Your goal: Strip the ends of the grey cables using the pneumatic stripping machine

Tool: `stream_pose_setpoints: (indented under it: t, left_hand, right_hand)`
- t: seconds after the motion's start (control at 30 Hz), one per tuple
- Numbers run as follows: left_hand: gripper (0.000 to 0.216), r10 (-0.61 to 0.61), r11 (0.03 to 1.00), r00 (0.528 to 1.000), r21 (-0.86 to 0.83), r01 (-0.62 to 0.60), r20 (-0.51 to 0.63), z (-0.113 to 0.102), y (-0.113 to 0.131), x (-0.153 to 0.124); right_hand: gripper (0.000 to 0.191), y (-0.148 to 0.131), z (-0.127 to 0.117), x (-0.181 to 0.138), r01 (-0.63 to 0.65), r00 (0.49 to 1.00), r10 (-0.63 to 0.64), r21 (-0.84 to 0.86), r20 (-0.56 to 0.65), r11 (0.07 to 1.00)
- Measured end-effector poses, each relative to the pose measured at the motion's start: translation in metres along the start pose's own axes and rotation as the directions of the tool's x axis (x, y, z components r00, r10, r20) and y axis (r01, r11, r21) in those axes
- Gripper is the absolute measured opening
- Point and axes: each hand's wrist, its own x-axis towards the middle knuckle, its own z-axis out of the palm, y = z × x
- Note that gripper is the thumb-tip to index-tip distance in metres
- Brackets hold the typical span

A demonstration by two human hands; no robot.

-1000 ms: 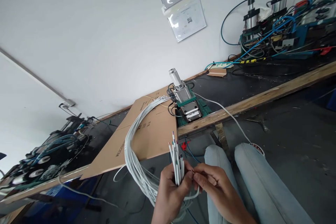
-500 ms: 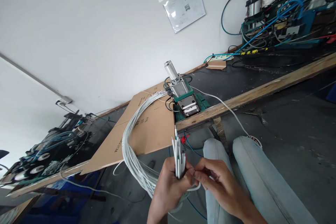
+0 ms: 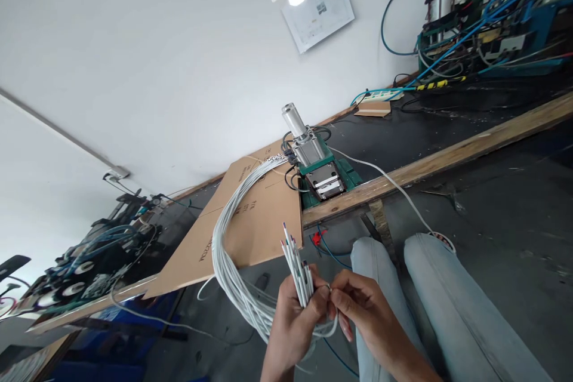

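My left hand (image 3: 299, 313) is closed around a bunch of white cables (image 3: 299, 271), whose cut ends point up and show small coloured wire tips. Close beside it, my right hand (image 3: 364, 310) pinches with thumb and forefinger at the end of one cable, right by the left thumb. That end is mostly hidden by the fingers. A long bundle of white cables (image 3: 222, 221) curves from my hands over a cardboard sheet (image 3: 268, 227) to the bench. At the bench edge stands a small green machine with a silver cylinder (image 3: 308, 146).
A black bench (image 3: 430, 131) with a wooden edge runs along the wall. Machines with blue hoses (image 3: 483, 24) stand at the far right, and another machine (image 3: 89, 262) at the left. A power strip (image 3: 379, 96) lies near the wall. My knees (image 3: 430, 268) are below the bench edge.
The cable ends in my left hand have tilted to the left and spread apart. My right hand stays pinched beside the left thumb. The whole view has shifted slightly.
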Motion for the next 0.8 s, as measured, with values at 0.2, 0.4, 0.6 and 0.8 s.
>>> stream_pose_setpoints:
  t: [0.2,0.4,0.6,0.8]
  left_hand:
    - [0.042,0.031,0.999,0.998,0.019,-0.03,-0.06,0.006,0.001,0.0]
    - [0.044,0.037,0.998,0.995,0.048,-0.033,-0.09,0.01,0.002,0.001]
    - [0.043,0.011,0.997,0.993,0.074,-0.002,-0.115,0.012,-0.001,0.005]
    - [0.045,0.034,0.987,0.981,0.161,-0.002,-0.193,0.019,0.001,0.006]
  right_hand:
    - [0.039,0.004,-0.002,0.001,-0.002,1.0,0.002,0.034,-0.013,0.999]
    - [0.04,0.007,-0.004,0.001,0.0,1.0,0.001,0.046,-0.029,0.999]
    - [0.04,0.008,-0.006,0.002,0.007,0.999,-0.004,0.067,-0.051,0.998]
    - [0.041,0.002,-0.009,0.007,0.001,0.993,0.011,0.101,-0.119,0.995]
